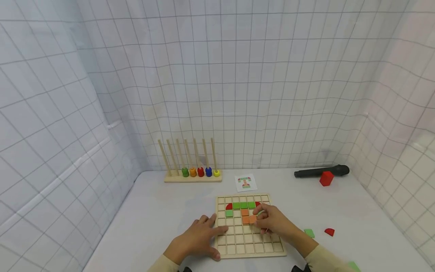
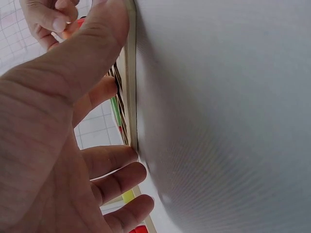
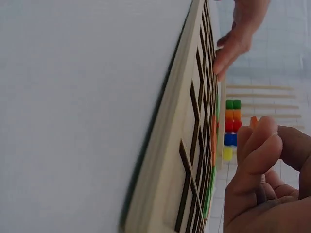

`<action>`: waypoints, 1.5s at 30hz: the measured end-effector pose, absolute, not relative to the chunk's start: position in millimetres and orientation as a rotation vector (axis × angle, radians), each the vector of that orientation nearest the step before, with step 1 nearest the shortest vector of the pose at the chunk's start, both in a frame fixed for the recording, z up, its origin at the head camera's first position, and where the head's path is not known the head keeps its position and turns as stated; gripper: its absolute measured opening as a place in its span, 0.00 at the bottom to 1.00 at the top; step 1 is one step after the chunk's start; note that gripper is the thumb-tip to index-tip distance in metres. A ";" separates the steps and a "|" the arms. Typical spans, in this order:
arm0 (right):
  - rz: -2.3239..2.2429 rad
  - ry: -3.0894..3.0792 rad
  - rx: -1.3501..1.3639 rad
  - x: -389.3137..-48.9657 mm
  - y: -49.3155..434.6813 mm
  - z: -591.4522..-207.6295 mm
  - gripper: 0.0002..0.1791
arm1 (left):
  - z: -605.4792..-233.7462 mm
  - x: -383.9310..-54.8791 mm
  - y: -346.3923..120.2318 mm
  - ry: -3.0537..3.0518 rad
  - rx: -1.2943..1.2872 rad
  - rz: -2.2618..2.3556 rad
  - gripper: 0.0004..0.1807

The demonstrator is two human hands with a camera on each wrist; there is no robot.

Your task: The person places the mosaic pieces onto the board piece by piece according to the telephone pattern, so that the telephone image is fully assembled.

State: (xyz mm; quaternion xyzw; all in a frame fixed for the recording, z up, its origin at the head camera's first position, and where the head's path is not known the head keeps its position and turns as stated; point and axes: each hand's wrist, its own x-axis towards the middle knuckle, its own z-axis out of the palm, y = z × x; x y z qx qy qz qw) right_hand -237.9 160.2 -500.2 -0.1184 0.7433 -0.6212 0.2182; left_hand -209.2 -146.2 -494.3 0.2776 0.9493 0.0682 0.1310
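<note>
A wooden grid board (image 1: pixel 240 249) lies on the white table. My left hand (image 1: pixel 198 237) rests at its left edge, fingers spread, the index finger reaching over the cells and the thumb at the near left corner. Over the board's right half, my right hand (image 1: pixel 274 221) pinches an orange square tile (image 3: pixel 253 122) between thumb and fingertips. Green tiles (image 1: pixel 243 205) form a row on the board, with a red quarter-round tile (image 1: pixel 229 206) at its left end; the red one at the right end is partly hidden by my right hand. Orange tiles (image 1: pixel 245 212) sit below the row.
A pattern card (image 1: pixel 246 183) lies behind the board. To its left stands a peg rack (image 1: pixel 193 180) with coloured beads. A black microphone (image 1: pixel 314 172) and a red block (image 1: pixel 326 178) are at back right. A loose green tile (image 1: pixel 309 233) and red tile (image 1: pixel 329 231) lie right of the board.
</note>
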 end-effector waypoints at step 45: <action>-1.412 2.454 -0.396 -228.3 148.8 -501.1 0.12 | -496.4 -209.8 -145.3 2.755 0.803 0.195 0.48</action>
